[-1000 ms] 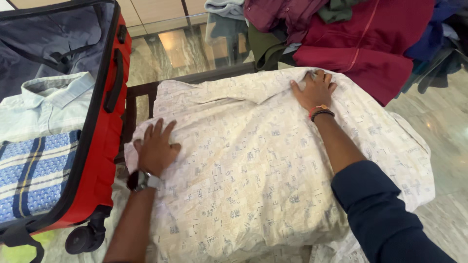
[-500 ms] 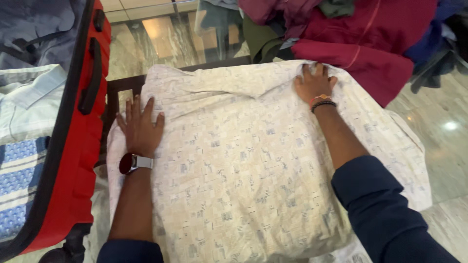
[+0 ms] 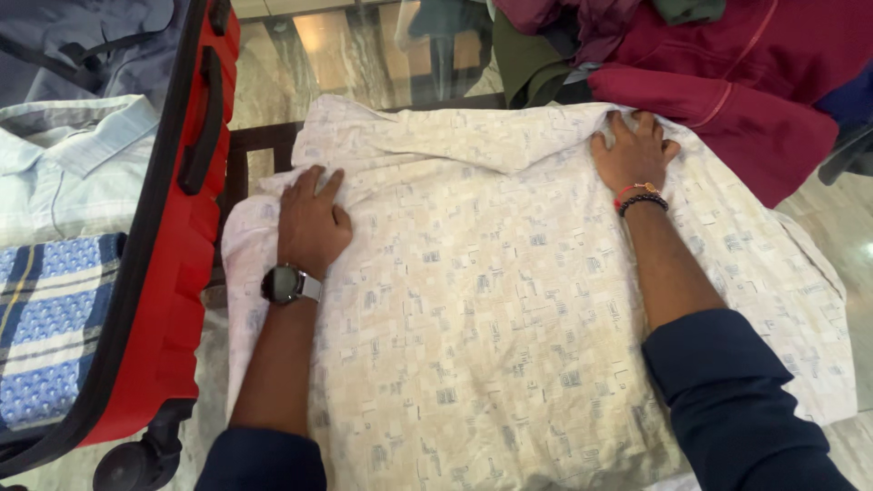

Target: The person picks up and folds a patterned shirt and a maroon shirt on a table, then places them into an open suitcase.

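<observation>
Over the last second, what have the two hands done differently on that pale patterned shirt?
The left hand slid up the patterned shirt from its left edge toward the collar end, flat all the way and gripping nothing. The right hand stayed pressed on the far right corner, beside the red garment. The shirt stayed spread out, and the red suitcase with its folded clothes did not move.

Glossy marbled floor tiles reflect light beyond a dark wooden table frame.
</observation>
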